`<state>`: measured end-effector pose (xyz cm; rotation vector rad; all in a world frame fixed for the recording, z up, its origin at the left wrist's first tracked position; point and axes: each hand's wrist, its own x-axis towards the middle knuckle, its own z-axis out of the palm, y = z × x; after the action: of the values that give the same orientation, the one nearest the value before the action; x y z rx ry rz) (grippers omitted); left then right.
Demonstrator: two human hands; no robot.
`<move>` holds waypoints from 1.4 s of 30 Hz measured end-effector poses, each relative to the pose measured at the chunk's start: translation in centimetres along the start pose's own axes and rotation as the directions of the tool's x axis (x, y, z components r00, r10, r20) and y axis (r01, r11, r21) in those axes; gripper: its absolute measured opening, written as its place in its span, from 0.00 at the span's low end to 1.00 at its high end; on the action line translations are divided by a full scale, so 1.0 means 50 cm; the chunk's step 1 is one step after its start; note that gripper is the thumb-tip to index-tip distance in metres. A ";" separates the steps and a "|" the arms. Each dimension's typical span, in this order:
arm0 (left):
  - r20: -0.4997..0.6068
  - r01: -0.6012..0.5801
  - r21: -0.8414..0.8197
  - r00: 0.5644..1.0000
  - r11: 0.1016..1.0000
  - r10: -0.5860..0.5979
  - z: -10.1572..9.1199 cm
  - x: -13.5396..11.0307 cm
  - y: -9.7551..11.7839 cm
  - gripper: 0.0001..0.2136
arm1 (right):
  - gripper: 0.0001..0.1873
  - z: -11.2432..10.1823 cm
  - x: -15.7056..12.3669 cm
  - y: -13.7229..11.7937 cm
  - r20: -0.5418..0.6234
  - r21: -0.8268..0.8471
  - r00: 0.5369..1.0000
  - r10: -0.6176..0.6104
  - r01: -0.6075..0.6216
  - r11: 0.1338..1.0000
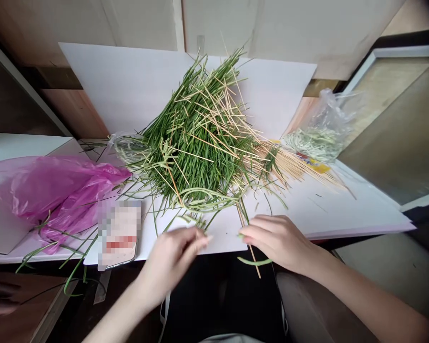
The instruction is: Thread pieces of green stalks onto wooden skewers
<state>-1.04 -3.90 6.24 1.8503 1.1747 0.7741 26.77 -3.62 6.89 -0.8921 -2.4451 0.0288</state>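
A big heap of green stalks (196,143) mixed with thin wooden skewers lies on a white sheet (128,85). My left hand (171,259) is at the sheet's near edge, its fingers pinched together at the loose stalk ends in front of the heap. My right hand (279,240) is closed around a wooden skewer (253,257) that has a green stalk (254,261) on it, just off the sheet's front edge. The two hands are about a hand's width apart.
A bundle of bare skewers (300,166) lies right of the heap. Behind it sits a clear plastic bag (323,131) of pale trimmings. A pink plastic bag (53,190) lies at the left, with a phone (118,233) beside it. A framed panel (396,124) leans at the right.
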 end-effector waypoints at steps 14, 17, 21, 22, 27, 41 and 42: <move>0.014 -0.289 0.038 0.957 0.956 0.289 0.019 0.135 -0.003 0.13 | 0.14 0.075 0.126 0.067 0.327 0.708 0.887 0.326 -0.459 0.536; -0.078 -0.256 -0.134 0.966 0.957 0.248 0.030 0.138 0.005 0.13 | 0.13 0.084 0.132 0.077 0.337 0.790 0.877 0.343 -0.462 0.403; -0.199 -0.239 -0.060 0.954 0.969 0.223 0.045 0.146 0.000 0.12 | 0.12 0.098 0.130 0.080 0.364 0.853 0.861 0.356 -0.462 0.244; -0.204 -0.248 0.002 0.948 0.969 0.243 0.046 0.149 -0.004 0.12 | 0.12 0.100 0.128 0.080 0.374 0.862 0.859 0.350 -0.462 0.211; -0.120 -0.358 0.079 0.923 0.930 0.365 0.040 0.165 -0.028 0.09 | 0.16 0.099 0.116 0.080 0.415 0.884 0.861 0.296 -0.458 0.092; 0.066 -0.408 0.424 0.904 0.808 0.421 -0.014 0.136 -0.051 0.13 | 0.29 0.103 0.067 0.085 0.530 0.785 0.792 0.304 -0.594 0.177; 0.126 -0.410 0.490 0.907 0.770 0.402 -0.011 0.133 -0.045 0.14 | 0.29 0.106 0.070 0.081 0.535 0.779 0.788 0.304 -0.600 0.185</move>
<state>0.10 2.97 5.06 2.6112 1.0401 0.7212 24.36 2.50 3.22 -0.9953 -1.6665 1.7322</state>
